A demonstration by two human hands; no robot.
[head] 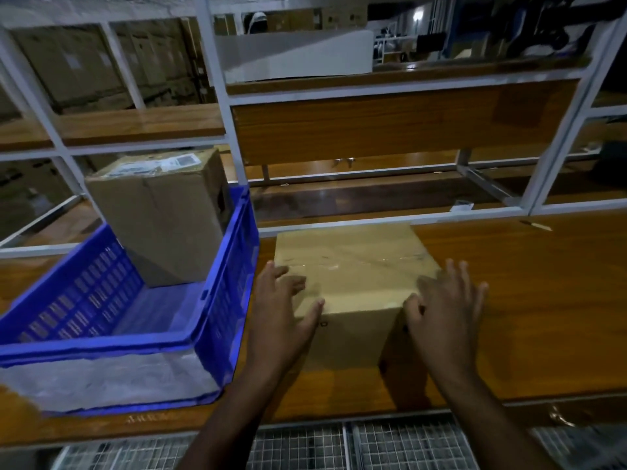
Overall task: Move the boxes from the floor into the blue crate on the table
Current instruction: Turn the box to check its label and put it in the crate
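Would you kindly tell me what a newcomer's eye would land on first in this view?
The bright blue crate at the left of the wooden table stands out most, with a tall cardboard box standing in its far end. Right of the crate, a second cardboard box sits on the table, with the left hand and right hand pressed against its near corners.

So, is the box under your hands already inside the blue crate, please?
No, that box stands on the table, right of the blue crate.
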